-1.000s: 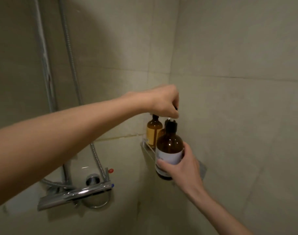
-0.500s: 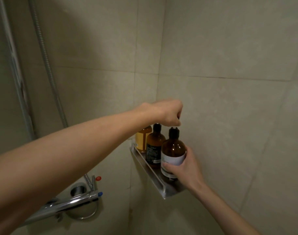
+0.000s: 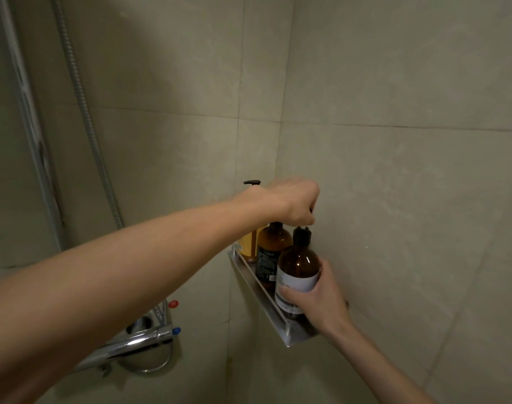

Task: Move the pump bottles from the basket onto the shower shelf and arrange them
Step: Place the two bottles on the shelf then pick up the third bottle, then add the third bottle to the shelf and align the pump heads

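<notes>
Three pump bottles stand in a row on the metal shower shelf [image 3: 256, 287] in the tiled corner. Nearest is a dark brown bottle with a white label [image 3: 298, 272]; my right hand [image 3: 321, 298] wraps around its lower body. My left hand [image 3: 295, 204] is closed over that bottle's pump top, which is mostly hidden by my fingers. Behind stands an amber bottle with a dark label [image 3: 270, 249], then a yellow bottle [image 3: 249, 246], mostly hidden by my left forearm. A black pump head [image 3: 251, 183] shows above my wrist. The basket is out of view.
A chrome shower mixer [image 3: 138, 342] with red and blue knobs is mounted on the left wall below my left arm. A metal shower hose [image 3: 85, 112] and a riser rail [image 3: 27, 112] run up the left wall. Tiled walls meet in the corner behind the shelf.
The white-labelled bottle has settled onto the shelf's near end. My left hand stays closed at its pump top and my right hand keeps hold of its body. The camera has shifted slightly.
</notes>
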